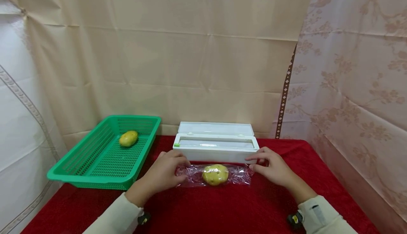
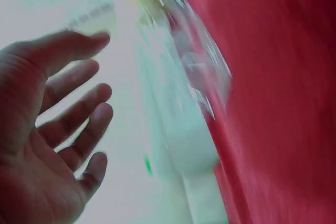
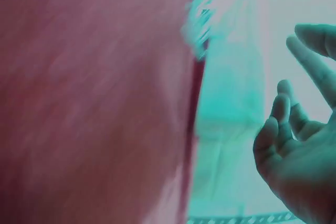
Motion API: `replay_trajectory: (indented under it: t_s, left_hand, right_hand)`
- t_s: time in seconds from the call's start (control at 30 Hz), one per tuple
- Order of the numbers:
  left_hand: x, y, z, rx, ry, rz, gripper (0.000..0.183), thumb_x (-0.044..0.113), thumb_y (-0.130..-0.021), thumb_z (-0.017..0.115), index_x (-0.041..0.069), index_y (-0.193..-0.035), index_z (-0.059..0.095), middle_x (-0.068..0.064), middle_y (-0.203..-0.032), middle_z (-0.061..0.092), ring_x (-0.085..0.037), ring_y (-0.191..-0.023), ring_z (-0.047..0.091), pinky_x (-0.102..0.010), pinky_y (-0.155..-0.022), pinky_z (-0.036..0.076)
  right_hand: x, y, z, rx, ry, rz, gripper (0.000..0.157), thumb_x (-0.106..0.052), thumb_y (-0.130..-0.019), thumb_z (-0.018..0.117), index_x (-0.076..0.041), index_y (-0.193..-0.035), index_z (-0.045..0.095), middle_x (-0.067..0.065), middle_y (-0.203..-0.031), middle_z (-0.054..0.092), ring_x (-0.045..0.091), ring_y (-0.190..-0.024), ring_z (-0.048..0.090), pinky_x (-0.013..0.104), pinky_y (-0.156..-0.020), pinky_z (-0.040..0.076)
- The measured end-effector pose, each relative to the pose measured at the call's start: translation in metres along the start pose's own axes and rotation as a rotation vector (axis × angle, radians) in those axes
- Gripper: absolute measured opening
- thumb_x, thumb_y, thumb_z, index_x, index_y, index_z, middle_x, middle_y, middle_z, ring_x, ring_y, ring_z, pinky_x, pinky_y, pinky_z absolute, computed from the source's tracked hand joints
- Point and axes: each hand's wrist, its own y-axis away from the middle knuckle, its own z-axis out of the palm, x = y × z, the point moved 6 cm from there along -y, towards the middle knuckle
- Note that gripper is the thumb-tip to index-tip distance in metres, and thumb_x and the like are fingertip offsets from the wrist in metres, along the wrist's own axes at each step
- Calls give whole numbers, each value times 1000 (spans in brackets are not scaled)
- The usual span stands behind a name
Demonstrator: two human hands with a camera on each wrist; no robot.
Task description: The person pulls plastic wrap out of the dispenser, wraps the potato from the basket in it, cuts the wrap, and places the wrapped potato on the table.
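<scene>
A yellow potato (image 1: 215,174) lies on the red cloth, wrapped in clear plastic film (image 1: 240,174) that is crinkled at both ends. My left hand (image 1: 163,168) is beside the film's left end, its fingers loosely bent and parted. In the left wrist view, nothing sits between the thumb and fingers (image 2: 79,114). At the film's opposite end is my right hand (image 1: 272,167), with loosely spread fingers; the right wrist view shows that hand (image 3: 304,150) holding nothing. Behind the potato stands a white cling film dispenser (image 1: 216,155) with its lid (image 1: 216,128) raised.
A green plastic basket (image 1: 86,179) stands at the left, with a second potato (image 1: 128,139) inside. The red cloth (image 1: 222,209) covers the table. A beige curtain (image 1: 190,50) hangs behind, and a patterned one (image 1: 359,85) borders the right side.
</scene>
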Motion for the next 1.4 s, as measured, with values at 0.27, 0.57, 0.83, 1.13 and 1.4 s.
replay_trajectory:
  t_s: [0.27,0.57,0.83,1.13,1.4]
  left_hand:
    - [46,7,60,-304,793,-227,11,14,-91,75,7,-100,74,-3,-85,75,-14,-77,72,-27,-66,58]
    - [58,15,101,-369,1341,-516,32,8,-99,59,-13,-122,55,-21,-106,73,-27,-94,77,-39,-84,62]
    - [55,13,108,-303,1383,-562,36,6,-97,60,-14,-125,48,-21,-108,70,-30,-99,76,-45,-93,60]
    - [51,9,100,-245,1280,-539,44,5,-93,61,-20,-127,48,-26,-112,69,-31,-101,75,-42,-90,61]
    - [42,8,76,-196,1174,-510,44,9,-93,63,-16,-127,49,-24,-108,72,-30,-96,76,-40,-83,63]
  right_hand:
    - [-39,-34,37,-148,39,-56,25,-21,-96,72,-11,-119,76,4,-113,76,21,-103,71,41,-87,58]
    - [-44,-53,74,-314,21,-30,39,-29,-98,70,-4,-128,69,6,-114,77,22,-108,73,45,-95,57]
    - [-42,-52,84,-411,-12,-25,35,-25,-95,69,-7,-125,70,4,-113,77,21,-108,71,45,-95,55]
    - [-48,-49,77,-415,-60,-32,29,-32,-95,70,-14,-118,75,-4,-106,76,14,-99,69,36,-85,54]
    - [-58,-31,72,-386,-292,67,26,-26,-96,71,-2,-105,67,6,-87,71,20,-74,68,37,-69,59]
